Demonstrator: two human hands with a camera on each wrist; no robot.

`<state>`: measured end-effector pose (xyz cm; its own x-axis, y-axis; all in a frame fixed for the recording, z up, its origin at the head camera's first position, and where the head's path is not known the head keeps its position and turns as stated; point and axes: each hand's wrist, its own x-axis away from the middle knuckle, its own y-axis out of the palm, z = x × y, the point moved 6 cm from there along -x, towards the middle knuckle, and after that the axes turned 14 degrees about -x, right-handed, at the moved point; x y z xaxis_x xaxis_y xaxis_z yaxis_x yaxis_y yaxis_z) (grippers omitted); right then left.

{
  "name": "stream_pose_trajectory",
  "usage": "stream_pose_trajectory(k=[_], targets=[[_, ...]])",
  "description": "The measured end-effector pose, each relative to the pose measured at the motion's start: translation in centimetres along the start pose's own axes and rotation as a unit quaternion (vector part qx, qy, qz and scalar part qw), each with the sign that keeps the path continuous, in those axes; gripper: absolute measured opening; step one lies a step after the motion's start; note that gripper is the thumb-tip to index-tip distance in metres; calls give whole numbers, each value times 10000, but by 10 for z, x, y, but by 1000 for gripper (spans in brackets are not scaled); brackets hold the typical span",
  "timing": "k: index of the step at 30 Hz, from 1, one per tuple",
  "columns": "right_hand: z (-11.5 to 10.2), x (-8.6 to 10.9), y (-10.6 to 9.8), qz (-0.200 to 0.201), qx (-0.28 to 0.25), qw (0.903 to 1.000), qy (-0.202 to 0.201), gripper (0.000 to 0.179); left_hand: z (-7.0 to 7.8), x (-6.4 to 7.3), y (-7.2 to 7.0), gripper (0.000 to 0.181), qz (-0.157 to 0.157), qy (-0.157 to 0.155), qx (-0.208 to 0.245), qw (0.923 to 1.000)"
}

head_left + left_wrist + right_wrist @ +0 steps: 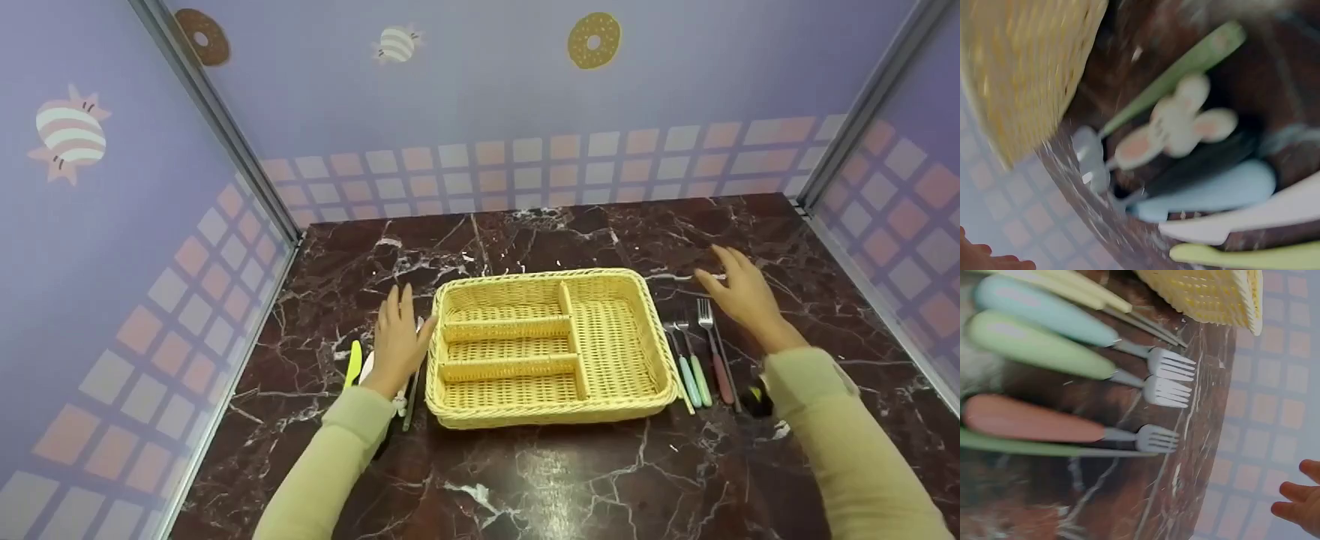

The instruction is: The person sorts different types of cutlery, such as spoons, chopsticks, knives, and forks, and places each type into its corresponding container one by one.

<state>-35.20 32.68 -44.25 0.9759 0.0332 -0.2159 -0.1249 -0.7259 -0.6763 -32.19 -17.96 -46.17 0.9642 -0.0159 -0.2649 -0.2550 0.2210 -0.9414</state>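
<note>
A yellow wicker basket [555, 412] with four-sided compartments sits on the table. Over the cutlery on its left is my left hand [396, 341], fingers extended, holding nothing. Below that hand the left wrist view shows a green-handled utensil [1185, 67], a spoon with a rabbit-shaped handle [1176, 124], a light-blue handle [1213, 188], a white knife [1264, 207] and a yellow knife [1252, 257]. My right hand [746, 296], spread and holding nothing, hovers by the forks right of the basket. Their handles are blue [1044, 312], green [1039, 343] and red [1033, 417].
Pale yellow chopsticks [1081, 291] lie between the forks and the basket; a thin green stick [1022, 443] lies against the red fork. The dark marbled table [547, 480] is bounded by a patterned back wall [487, 90] and side panels.
</note>
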Motion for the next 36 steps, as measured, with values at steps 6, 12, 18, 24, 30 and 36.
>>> stream_pose_trajectory(k=[6,12,18,24,30,36], targets=[[36,52,-9,255,-82,9993,270,55,0,37,8,64,88,143,-23,9999],[60,89,10,-505,33,9951,851,46,4,68,4,22,1227,489,-319,9907],[72,105,28,-1088,-256,9819,1530,48,9,79,5,12,1863,812,-437,9782],[76,106,31,-1210,-353,9759,1783,50,13,79,7,14,1885,956,-466,9763],[77,106,36,-1533,-575,9650,2048,43,15,78,7,13,1881,996,-440,9761],[75,107,40,-1634,-592,9593,2226,15,15,79,10,14,1815,939,-370,9782]])
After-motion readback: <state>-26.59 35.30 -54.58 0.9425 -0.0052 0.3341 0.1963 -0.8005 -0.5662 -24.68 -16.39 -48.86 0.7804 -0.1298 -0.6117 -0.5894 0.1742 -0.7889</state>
